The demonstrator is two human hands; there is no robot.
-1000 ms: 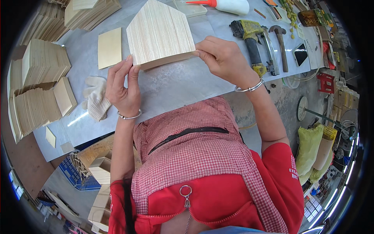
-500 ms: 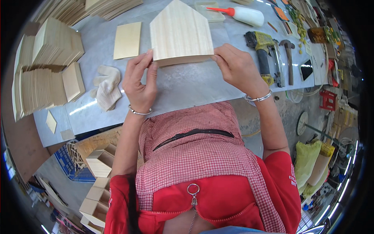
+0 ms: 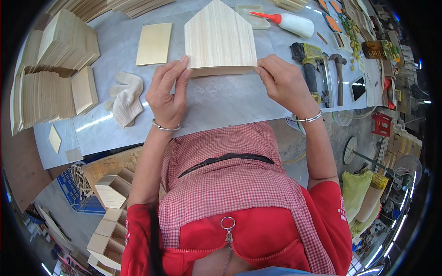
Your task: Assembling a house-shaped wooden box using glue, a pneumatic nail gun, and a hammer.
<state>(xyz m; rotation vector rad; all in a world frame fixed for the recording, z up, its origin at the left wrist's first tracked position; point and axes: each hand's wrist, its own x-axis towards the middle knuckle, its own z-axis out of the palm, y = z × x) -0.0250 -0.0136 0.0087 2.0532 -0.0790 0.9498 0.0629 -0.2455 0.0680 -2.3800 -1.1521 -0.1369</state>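
Note:
A pale wooden house-shaped box (image 3: 220, 39), its peak pointing away from me, lies on the grey-white worktable (image 3: 216, 101). Its near bottom corners are gripped from both sides: my left hand (image 3: 168, 89) pinches the left one between thumb and fingers, my right hand (image 3: 286, 85) the right one. A thin wooden edge shows under the front panel; the box's inside is hidden. Left of it lies a small rectangular wooden board (image 3: 154, 43). A white knit glove (image 3: 125, 99) rests by my left hand. Beyond the box is a white squeeze bottle (image 3: 297, 25) with a red nozzle.
Stacks of thin wooden panels (image 3: 46, 99) crowd the table's left side. On the right are a nail gun (image 3: 311, 69) and a hammer (image 3: 340, 78), with a phone (image 3: 357, 89) beyond. Assembled wooden boxes (image 3: 108, 246) stand below the table at left, near a blue crate (image 3: 73, 191).
Both hands keep their hold on the box's corners. The view has shifted slightly, so the box and hands appear a little further right; little else differs.

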